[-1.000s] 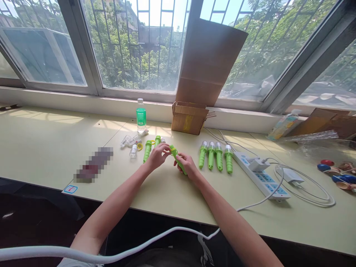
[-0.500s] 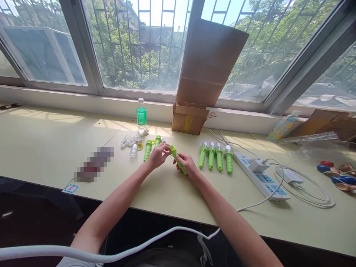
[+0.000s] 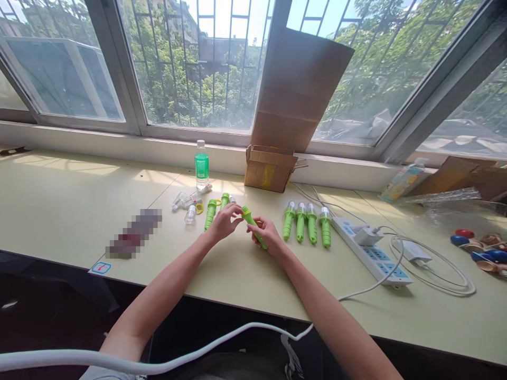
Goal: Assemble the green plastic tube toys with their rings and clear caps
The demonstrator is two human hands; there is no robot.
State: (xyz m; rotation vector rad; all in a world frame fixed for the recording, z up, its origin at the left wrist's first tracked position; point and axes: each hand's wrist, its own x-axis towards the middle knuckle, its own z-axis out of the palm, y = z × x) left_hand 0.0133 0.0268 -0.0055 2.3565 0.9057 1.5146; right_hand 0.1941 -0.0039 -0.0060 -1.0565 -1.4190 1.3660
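My right hand point(image 3: 270, 236) is wrapped round a green torch body point(image 3: 253, 225), which is tilted with its threaded end up and to the left. Around its neck sits a yellow ring point(image 3: 246, 212). The fingertips of my left hand point(image 3: 224, 224) are pinched at that ring, against the side of the neck. Just beyond my left hand lie two more green torch bodies point(image 3: 210, 215), the farther one partly covered by the hand. Clear plastic caps point(image 3: 190, 215) and a loose yellow ring point(image 3: 199, 208) are on the table to the left.
Several green torches point(image 3: 301, 222) with clear caps lie in a row at right, beside a white power strip point(image 3: 372, 253) with plugs and cables. A bottle with a green label point(image 3: 202, 166) and a cardboard box point(image 3: 269, 169) stand by the window. A white cable point(image 3: 178, 361) crosses in front.
Both hands stay in almost the same place on the torch body. The fingers of my right hand have shifted slightly around it, and my left fingertips have moved a little at the neck.
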